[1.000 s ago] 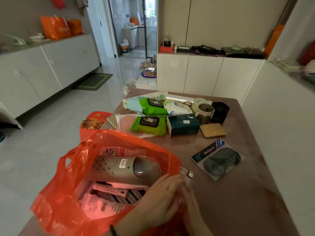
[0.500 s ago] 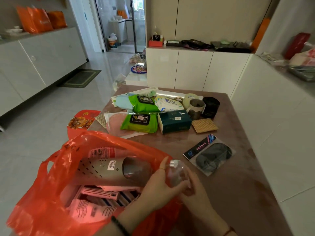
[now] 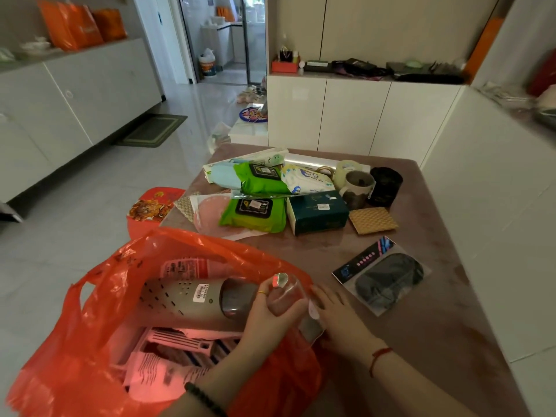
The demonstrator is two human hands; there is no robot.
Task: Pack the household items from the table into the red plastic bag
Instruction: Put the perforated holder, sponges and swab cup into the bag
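Red plastic bag (image 3: 99, 299) sat at near-left corner of the table (image 3: 436, 341), mouth open, already part-filled: grey perforated item (image 3: 180, 299) lay across the top, pink packaged stuff under it. Both hands were at the bag's right rim. Left hand (image 3: 270, 311) was clamped round a small clear bottle (image 3: 288, 293) w/ shiny cap, held just over the rim. Right hand (image 3: 337, 314) was beside it, fingers curled on the bottle's lower end / a clear wrapper; can't tell exactly which.

Step in hand, my guess: dropping the bottle into the bag. To do it well: right hand should keep the rim pulled open while left lowers the bottle into the gap beside the grey item, not on top, so it doesn't roll out. Set it cap-up or flat, low down; thin plastic, so no dropping from height.

Still on the table, toward far edge: two green wipe packs (image 3: 255, 215), white wipe pack (image 3: 307, 180), dark teal box (image 3: 316, 212), mug (image 3: 356, 189), black cup (image 3: 385, 185), tan woven coaster (image 3: 373, 219). Black item in clear pack (image 3: 382, 278) lay near mid-table, closest to right hand. Task looked roughly a third done; bag room seemed ok for soft packs, mug prob. last.
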